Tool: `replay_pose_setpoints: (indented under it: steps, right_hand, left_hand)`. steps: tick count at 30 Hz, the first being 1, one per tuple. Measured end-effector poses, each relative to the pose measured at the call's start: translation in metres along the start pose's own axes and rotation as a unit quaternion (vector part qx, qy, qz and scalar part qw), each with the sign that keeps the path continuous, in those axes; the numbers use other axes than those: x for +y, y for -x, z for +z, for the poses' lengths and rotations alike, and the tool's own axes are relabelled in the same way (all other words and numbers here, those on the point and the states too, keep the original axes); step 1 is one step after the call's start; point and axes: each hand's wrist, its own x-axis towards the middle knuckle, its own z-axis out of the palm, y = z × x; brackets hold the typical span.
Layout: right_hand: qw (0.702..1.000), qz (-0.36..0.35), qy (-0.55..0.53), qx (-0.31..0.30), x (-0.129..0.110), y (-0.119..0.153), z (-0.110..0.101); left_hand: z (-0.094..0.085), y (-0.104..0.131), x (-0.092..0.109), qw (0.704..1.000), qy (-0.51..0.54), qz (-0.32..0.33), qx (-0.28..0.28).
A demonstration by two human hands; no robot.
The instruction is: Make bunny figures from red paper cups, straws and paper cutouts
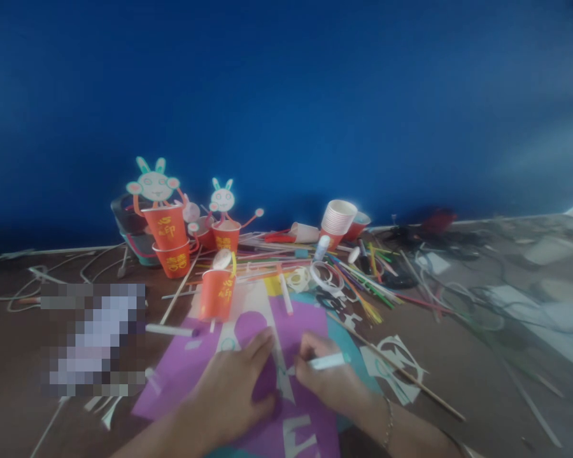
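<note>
My left hand (239,385) lies spread on the purple paper (181,375), its fingertips beside a strip of white paper (282,362). In my right hand (327,375) is a white marker (328,361) with a green end, the fingers wrapped round it just right of that strip. Beyond my left hand an orange paper cup (216,298) stands on the sheets, with a small white disc on a stem at its rim. A loose white marker (286,294) lies farther back on the purple paper. Blue-green paper (351,350) shows underneath at the right.
Rabbit-faced figures (155,186) rise from orange cups at the back left. Stacked cups (339,217), a glue stick (321,248) and a tape roll (327,277) stand or lie behind. Coloured sticks, paper scraps (398,369) and a wooden stick (410,375) lie right; a blurred-out object (100,334) lies left.
</note>
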Motion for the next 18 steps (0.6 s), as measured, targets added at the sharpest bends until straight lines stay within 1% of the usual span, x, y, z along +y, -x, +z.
replay_pose_setpoints:
  steps: [18]
  right_hand:
    - [1.0, -0.011, 0.024, 0.005, 0.0021, -0.0012, 0.0024]
  left_hand:
    - [-0.0027, 0.0016, 0.0007, 1.0, 0.0, -0.003, -0.01]
